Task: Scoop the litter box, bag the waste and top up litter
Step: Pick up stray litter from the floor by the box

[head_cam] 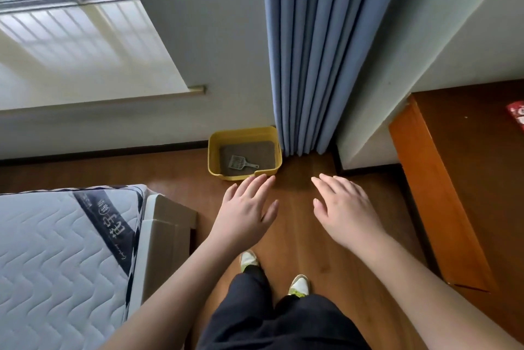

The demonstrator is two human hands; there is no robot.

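Approaching yellow litter box (215, 148); left hand (243, 213), right hand (346, 208) held flat, nothing gripped. Scoop (238, 163) left lying on litter: spillage risked if snatched.

I see a yellow litter box (245, 153) at frame centre on the floor, grey litter (263, 154) inside, grey slotted scoop (241, 163) lying flat on it, handle pointing right.
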